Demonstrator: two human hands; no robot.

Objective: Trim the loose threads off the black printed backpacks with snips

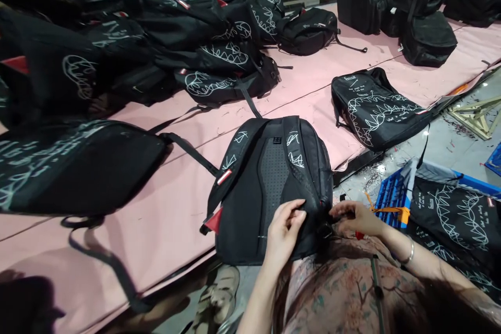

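A black backpack lies back-side up at the edge of the pink table, its shoulder straps with white drawings facing me. My left hand rests over its lower part, thumb and fingers pinched at the lower end of the right-hand shoulder strap. Beside the pack's lower right side, my right hand has its fingers curled close to a dark buckle. What those fingers hold is hidden. A small red tab sticks out at the pack's left side.
Several black backpacks are heaped at the back left of the pink table. One black bag lies at the right edge, another pack at the left. A blue crate with printed bags stands at right. Plain black bags sit behind.
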